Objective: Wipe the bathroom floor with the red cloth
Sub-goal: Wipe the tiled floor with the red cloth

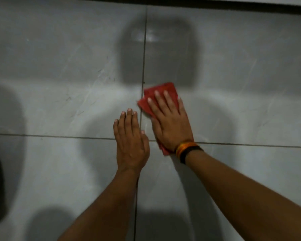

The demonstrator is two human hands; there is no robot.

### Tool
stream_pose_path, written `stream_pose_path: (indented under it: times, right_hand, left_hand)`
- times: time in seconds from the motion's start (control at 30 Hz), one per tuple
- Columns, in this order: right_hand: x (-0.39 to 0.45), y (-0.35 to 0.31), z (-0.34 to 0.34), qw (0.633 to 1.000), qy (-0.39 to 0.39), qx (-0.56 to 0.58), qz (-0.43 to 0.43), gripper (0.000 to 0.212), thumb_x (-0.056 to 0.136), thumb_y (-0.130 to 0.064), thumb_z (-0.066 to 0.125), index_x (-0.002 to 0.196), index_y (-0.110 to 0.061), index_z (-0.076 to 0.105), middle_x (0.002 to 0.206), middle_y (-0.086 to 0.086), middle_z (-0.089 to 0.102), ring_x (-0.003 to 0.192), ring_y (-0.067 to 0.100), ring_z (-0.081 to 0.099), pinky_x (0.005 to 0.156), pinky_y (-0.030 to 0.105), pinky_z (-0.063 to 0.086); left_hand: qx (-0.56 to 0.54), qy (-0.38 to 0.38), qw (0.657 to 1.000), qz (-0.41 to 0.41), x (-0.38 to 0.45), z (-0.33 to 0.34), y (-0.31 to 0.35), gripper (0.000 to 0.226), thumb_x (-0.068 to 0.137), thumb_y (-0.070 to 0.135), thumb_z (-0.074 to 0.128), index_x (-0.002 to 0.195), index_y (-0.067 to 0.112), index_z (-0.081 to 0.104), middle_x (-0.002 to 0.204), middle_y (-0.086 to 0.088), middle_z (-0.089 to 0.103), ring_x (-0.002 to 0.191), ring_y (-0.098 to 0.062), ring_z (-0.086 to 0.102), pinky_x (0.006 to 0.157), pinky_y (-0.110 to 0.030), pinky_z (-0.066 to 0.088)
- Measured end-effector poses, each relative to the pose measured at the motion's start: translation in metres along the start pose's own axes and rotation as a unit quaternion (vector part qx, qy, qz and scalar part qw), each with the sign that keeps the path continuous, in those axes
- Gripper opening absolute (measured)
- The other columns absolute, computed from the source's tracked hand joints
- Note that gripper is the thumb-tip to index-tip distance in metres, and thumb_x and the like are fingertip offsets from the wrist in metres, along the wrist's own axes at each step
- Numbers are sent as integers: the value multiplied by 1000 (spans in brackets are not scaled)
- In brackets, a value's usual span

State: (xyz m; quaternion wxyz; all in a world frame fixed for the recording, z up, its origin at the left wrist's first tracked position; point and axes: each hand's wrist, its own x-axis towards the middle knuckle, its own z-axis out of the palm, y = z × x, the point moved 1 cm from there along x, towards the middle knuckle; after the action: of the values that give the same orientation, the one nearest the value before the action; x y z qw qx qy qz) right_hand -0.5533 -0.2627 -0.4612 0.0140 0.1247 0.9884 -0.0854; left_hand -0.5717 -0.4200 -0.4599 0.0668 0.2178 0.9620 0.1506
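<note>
Red cloth (165, 89) lies flat on the grey floor tile (59, 66), pinned directly under the right hand (170, 124), whose fingers are spread open and pressing down on it rather than clenched around it; its long axis runs from the wrist up and a little to the left, poking out past the fingertips just beside the vertical grout line (143, 58). The left hand (130, 141) rests open and empty on the bare tile just beside it, holding nothing. Any next stroke, I would guess, belongs to the right hand, pushing along that same line.
</note>
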Motion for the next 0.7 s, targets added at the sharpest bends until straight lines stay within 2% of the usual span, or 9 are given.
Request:
stream_pose_path:
  times: [0.1, 0.17, 0.27, 0.37, 0.47, 0.5, 0.57, 0.63, 0.7]
  right_hand:
    - [-85, 37, -7, 999, -31, 0, 7, 65, 106, -43, 37, 167, -34, 18, 176, 0, 17, 164, 26, 14, 129, 61, 14]
    - [-105, 78, -16, 997, -32, -4, 75, 65, 103, -42, 38, 165, -32, 25, 174, 3, 23, 162, 31, 19, 126, 64, 19]
    - [-82, 100, -23, 977, -24, 2, 214, 65, 103, -43, 33, 166, -27, 27, 174, 7, 23, 162, 34, 17, 127, 65, 16]
    - [-26, 67, -15, 965, 35, -4, 262, 66, 102, -44, 32, 166, -25, 26, 174, 8, 23, 161, 35, 18, 128, 64, 14]
    - [4, -11, 0, 982, 57, 4, 179, 69, 100, -39, 40, 166, -26, 24, 175, 4, 18, 162, 33, 18, 130, 62, 11]
    - [-1, -40, 7, 992, 50, 0, 113, 70, 100, -38, 42, 166, -27, 21, 175, 3, 13, 163, 32, 16, 131, 60, 8]
    - [-39, -77, 14, 1000, -14, 7, -27, 70, 103, -42, 41, 168, -29, 17, 176, 4, 9, 164, 30, 8, 131, 59, 2]
    - [-88, -56, 15, 993, -56, 11, -99, 68, 106, -45, 37, 168, -31, 14, 177, 2, 10, 165, 27, 5, 132, 58, 1]
    - [-111, -8, 6, 993, -76, 0, -89, 67, 106, -47, 34, 168, -33, 12, 177, -1, 9, 165, 25, 5, 130, 62, 6]
  left_hand:
    - [-47, -6, 999, 1, -5, -13, -7, 59, 108, 17, 36, 165, 1, 31, 174, -17, 28, 164, -33, 24, 134, -53, 16]
    - [-36, 4, 999, -18, -14, -21, -25, 60, 108, 20, 34, 166, 4, 29, 175, -15, 27, 164, -31, 23, 135, -50, 16]
    - [-15, 15, 998, -54, -31, -22, -56, 61, 108, 20, 35, 167, 5, 28, 175, -15, 26, 164, -32, 24, 135, -49, 15]
    - [-24, 37, 998, -52, -31, -11, -66, 61, 106, 20, 36, 165, 6, 30, 172, -14, 31, 161, -32, 28, 132, -52, 23]
    - [-25, 43, 997, -55, -32, -13, -65, 61, 105, 19, 37, 164, 5, 32, 171, -15, 33, 160, -33, 30, 132, -52, 23]
    - [-20, 42, 998, -49, -31, -14, -64, 61, 105, 19, 38, 164, 5, 32, 171, -15, 33, 160, -33, 30, 132, -52, 23]
    - [-15, 27, 998, -52, -28, -16, -65, 62, 105, 18, 39, 165, 6, 30, 172, -14, 32, 161, -32, 28, 132, -52, 22]
    - [-16, 21, 998, -56, -30, -17, -65, 62, 106, 20, 38, 166, 8, 28, 173, -14, 29, 162, -32, 25, 133, -51, 21]
    - [-14, 18, 998, -56, -30, -15, -68, 62, 107, 24, 33, 166, 9, 26, 173, -13, 28, 162, -31, 24, 133, -51, 21]
